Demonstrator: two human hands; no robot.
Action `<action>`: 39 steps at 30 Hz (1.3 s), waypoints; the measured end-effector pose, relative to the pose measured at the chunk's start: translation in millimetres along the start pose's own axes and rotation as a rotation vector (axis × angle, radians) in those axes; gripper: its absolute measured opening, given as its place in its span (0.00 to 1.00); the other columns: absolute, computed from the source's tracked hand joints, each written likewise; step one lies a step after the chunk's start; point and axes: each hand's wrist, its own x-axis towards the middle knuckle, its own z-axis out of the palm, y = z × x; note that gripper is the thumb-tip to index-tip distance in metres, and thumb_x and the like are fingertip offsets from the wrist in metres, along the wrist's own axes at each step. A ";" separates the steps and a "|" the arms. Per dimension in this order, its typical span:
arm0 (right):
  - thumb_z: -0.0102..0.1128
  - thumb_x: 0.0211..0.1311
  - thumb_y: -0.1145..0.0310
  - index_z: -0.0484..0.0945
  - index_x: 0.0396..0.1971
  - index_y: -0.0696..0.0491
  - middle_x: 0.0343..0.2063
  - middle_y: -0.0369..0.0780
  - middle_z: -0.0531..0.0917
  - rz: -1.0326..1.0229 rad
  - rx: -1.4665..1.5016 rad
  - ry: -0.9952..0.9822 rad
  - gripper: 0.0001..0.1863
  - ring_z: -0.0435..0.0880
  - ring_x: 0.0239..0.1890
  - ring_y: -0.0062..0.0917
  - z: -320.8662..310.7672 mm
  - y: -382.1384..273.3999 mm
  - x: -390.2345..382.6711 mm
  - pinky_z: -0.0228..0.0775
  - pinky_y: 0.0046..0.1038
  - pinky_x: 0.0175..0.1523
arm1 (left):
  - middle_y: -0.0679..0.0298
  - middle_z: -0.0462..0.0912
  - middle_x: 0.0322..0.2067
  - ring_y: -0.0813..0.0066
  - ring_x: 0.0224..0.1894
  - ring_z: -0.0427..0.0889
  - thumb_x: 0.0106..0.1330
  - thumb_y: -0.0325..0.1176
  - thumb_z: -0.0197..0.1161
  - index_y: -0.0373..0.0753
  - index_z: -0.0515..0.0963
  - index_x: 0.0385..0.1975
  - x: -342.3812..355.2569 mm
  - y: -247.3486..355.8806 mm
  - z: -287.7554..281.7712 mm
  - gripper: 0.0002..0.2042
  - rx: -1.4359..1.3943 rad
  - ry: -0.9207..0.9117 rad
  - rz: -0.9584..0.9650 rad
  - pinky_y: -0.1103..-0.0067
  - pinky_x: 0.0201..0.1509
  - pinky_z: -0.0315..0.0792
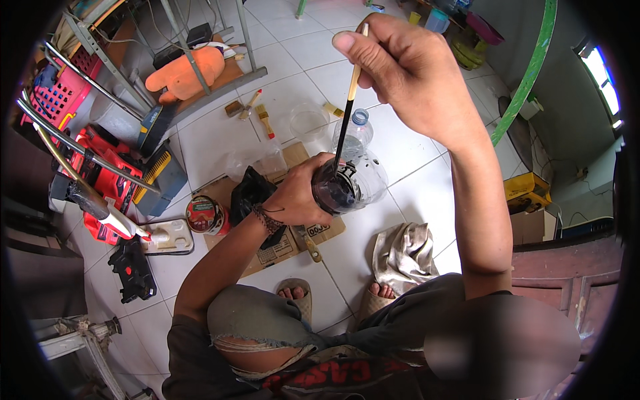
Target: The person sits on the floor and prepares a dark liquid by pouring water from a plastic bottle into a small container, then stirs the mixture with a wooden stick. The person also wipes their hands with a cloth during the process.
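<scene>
My left hand [299, 193] is closed around a clear plastic container [325, 200] with dark black liquid inside, tilted in front of me. Above it, my right hand [417, 77] pinches the upper end of a thin wooden stick [354, 80]. The stick's lower half is coated black, and its tip reaches down into the container's mouth. Black smears mark the rim. Clear plastic [375, 179] shows just right of the container; whether it is a separate piece I cannot tell. Behind stands the cut top of a clear bottle [360, 127] with a blue neck ring.
Cardboard [260, 261] lies under a black plastic bag [248, 187] and a scraper [309, 245]. Left is a round tin [205, 215]. Paintbrushes [265, 121] and a clear round tub [309, 120] are farther off. A crumpled cloth [404, 253] lies by my foot; red tool cases [110, 173] stand left.
</scene>
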 end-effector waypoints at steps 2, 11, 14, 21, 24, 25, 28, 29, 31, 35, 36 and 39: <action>0.61 0.71 0.53 0.75 0.22 0.53 0.16 0.32 0.76 0.013 0.055 0.029 0.21 0.70 0.16 0.09 -1.1 -3.0 -1.9 0.59 0.16 0.20 | 0.60 0.79 0.50 0.69 0.54 0.79 0.31 0.28 0.79 0.36 0.69 0.57 0.9 -3.9 -1.2 0.44 0.014 -0.009 -0.034 0.74 0.64 0.71; 0.60 0.72 0.61 0.73 0.19 0.58 0.13 0.37 0.78 0.038 -0.011 0.130 0.21 0.74 0.16 0.15 -21.5 -21.3 -4.6 0.65 0.22 0.22 | 0.57 0.79 0.47 0.63 0.51 0.80 0.32 0.28 0.77 0.38 0.68 0.57 0.3 -6.6 -3.4 0.42 0.112 0.055 -0.056 0.72 0.60 0.73; 0.61 0.71 0.60 0.74 0.21 0.57 0.15 0.36 0.79 0.121 0.084 0.133 0.20 0.74 0.17 0.14 -28.4 -14.6 -5.1 0.65 0.21 0.22 | 0.55 0.79 0.45 0.60 0.49 0.81 0.33 0.28 0.76 0.38 0.68 0.56 0.4 -8.1 -2.6 0.41 0.098 0.078 -0.020 0.71 0.58 0.74; 0.59 0.71 0.51 0.76 0.22 0.51 0.15 0.30 0.75 0.246 0.107 0.189 0.21 0.67 0.14 0.08 -33.1 12.3 -3.9 0.54 0.15 0.18 | 0.56 0.80 0.45 0.62 0.49 0.81 0.34 0.27 0.77 0.38 0.68 0.57 -0.7 1.5 -4.1 0.41 0.008 0.076 -0.039 0.72 0.58 0.73; 0.60 0.71 0.52 0.77 0.23 0.51 0.14 0.29 0.75 0.273 0.134 0.205 0.20 0.66 0.13 0.08 -34.7 29.4 -4.4 0.53 0.14 0.17 | 0.56 0.80 0.46 0.62 0.50 0.81 0.34 0.28 0.77 0.39 0.68 0.57 -0.4 -0.6 -2.8 0.42 0.016 0.092 0.006 0.72 0.59 0.73; 0.61 0.71 0.52 0.77 0.23 0.51 0.14 0.29 0.74 0.282 0.148 0.206 0.20 0.66 0.13 0.08 -34.1 33.9 -5.3 0.53 0.14 0.17 | 0.56 0.80 0.46 0.61 0.50 0.80 0.34 0.28 0.77 0.39 0.68 0.57 -0.1 0.3 -2.4 0.42 0.011 0.100 0.003 0.72 0.59 0.73; 0.63 0.69 0.55 0.77 0.23 0.51 0.14 0.29 0.75 0.171 0.055 0.249 0.19 0.67 0.12 0.08 -21.4 31.4 -6.1 0.54 0.14 0.16 | 0.56 0.79 0.46 0.61 0.50 0.80 0.34 0.28 0.77 0.39 0.68 0.58 0.7 9.3 -4.0 0.42 0.039 0.128 0.011 0.71 0.59 0.73; 0.66 0.64 0.55 0.76 0.18 0.57 0.14 0.38 0.80 0.198 0.022 0.247 0.22 0.79 0.16 0.21 -17.2 22.7 -6.9 0.72 0.28 0.25 | 0.55 0.79 0.46 0.61 0.50 0.80 0.34 0.28 0.77 0.38 0.68 0.58 -0.1 9.5 -3.4 0.42 0.064 0.139 0.024 0.71 0.59 0.73; 0.66 0.67 0.56 0.76 0.20 0.53 0.13 0.31 0.77 0.086 -0.041 0.249 0.20 0.70 0.12 0.09 -0.1 21.5 -9.6 0.59 0.15 0.17 | 0.57 0.79 0.48 0.63 0.52 0.79 0.34 0.28 0.77 0.38 0.68 0.58 0.0 11.7 -3.6 0.43 0.085 0.130 0.003 0.72 0.61 0.72; 0.66 0.65 0.58 0.72 0.17 0.57 0.10 0.39 0.75 0.108 0.023 0.228 0.23 0.73 0.12 0.22 17.4 6.9 -11.7 0.66 0.28 0.21 | 0.60 0.78 0.52 0.70 0.55 0.78 0.33 0.28 0.79 0.39 0.69 0.56 2.3 10.2 -0.3 0.42 0.049 0.109 -0.051 0.74 0.63 0.71; 0.66 0.64 0.59 0.70 0.15 0.58 0.09 0.42 0.73 0.133 0.060 0.224 0.23 0.74 0.12 0.28 18.6 3.7 -11.3 0.69 0.33 0.23 | 0.60 0.79 0.51 0.70 0.55 0.78 0.33 0.28 0.78 0.39 0.69 0.56 1.9 9.5 0.0 0.41 0.039 0.120 -0.045 0.74 0.63 0.71; 0.66 0.64 0.61 0.70 0.15 0.58 0.08 0.42 0.72 0.106 0.069 0.321 0.23 0.73 0.11 0.28 15.8 2.8 -9.0 0.68 0.32 0.23 | 0.60 0.79 0.50 0.71 0.54 0.79 0.33 0.28 0.78 0.39 0.69 0.56 1.9 10.5 0.8 0.41 0.056 0.142 -0.076 0.74 0.62 0.72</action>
